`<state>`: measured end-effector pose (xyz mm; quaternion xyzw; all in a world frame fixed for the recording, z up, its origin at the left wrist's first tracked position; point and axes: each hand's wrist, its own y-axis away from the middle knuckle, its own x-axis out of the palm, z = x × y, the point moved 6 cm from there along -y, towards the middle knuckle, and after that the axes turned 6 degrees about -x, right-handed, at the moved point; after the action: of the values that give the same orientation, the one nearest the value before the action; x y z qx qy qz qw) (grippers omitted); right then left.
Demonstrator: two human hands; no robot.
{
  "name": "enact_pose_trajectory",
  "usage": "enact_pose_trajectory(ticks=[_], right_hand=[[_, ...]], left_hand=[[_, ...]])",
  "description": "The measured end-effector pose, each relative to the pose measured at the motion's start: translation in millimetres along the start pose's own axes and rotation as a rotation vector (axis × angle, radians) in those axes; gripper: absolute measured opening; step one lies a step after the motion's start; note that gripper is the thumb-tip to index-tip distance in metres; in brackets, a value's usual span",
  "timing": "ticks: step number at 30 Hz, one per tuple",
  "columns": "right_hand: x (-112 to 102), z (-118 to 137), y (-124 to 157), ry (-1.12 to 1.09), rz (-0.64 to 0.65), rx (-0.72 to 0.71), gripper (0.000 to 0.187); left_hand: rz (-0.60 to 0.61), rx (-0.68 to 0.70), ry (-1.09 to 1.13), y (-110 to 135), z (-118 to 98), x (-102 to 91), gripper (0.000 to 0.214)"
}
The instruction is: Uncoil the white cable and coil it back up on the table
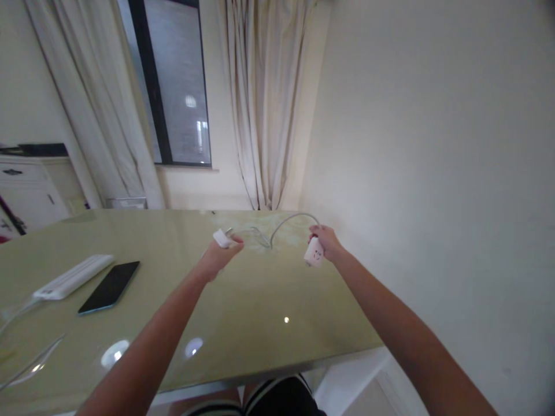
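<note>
While over the table [260, 323]: left hand [219, 257] pinching plug [221, 238]; right hand [327, 242] gripping socket [314, 252].

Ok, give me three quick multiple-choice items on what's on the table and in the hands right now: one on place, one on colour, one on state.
1. Where does the black flat smartphone lie?
A. beside the long white power strip
B. in the right hand
C. on the white cabinet

2. What colour is the small socket block in the right hand?
A. black
B. white
C. red

3. How is the small white plug at the left hand?
A. lying loose on the glossy pale-green table
B. pushed into the socket block
C. held in the fingers, apart from the socket block

Answers:
1. A, the phone rests on the table just right of the strip.
2. B, the block shows white against the fingers.
3. C, the plug is pinched at the fingertips, a clear gap from the other hand.
</note>
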<state>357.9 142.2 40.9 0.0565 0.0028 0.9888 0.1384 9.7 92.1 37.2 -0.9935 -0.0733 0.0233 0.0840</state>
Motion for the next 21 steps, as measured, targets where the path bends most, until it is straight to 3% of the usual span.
enact_pose_trajectory(ticks=[1,3,6,9,11,15,18,21], right_hand=[[9.0,-17.4,4.6,-0.012,0.015,0.035,0.017],[28.8,-48.2,13.0,-0.039,0.047,0.122,0.025],[59.2,-81.3,23.0,-0.093,0.075,0.201,0.029],[86.4,-107.1,32.9,-0.236,0.133,0.262,0.030],[97.9,-121.9,40.5,-0.325,0.192,0.309,0.033],[99.1,-137.1,51.3,-0.307,0.267,0.289,0.040],[94.6,-135.8,52.9,-0.269,0.274,0.199,0.043],[89.8,-128.7,48.8,-0.269,0.199,0.054,0.044]], left_hand=[[0.095,-0.091,0.057,0.3,14.6,15.7,0.015],[0.159,-0.164,0.210,0.3,33.9,38.2,0.023],[0.073,-0.162,0.326,-2.3,56.2,54.3,0.028],[0.015,-0.181,0.113,-1.1,80.2,61.3,0.043],[-0.048,-0.119,-0.073,2.2,86.7,58.8,0.048],[-0.153,0.115,-0.244,13.8,75.9,51.3,0.049],[-0.033,0.131,-0.240,20.3,75.2,56.4,0.056],[0.074,0.100,-0.260,24.7,80.9,61.8,0.063]])
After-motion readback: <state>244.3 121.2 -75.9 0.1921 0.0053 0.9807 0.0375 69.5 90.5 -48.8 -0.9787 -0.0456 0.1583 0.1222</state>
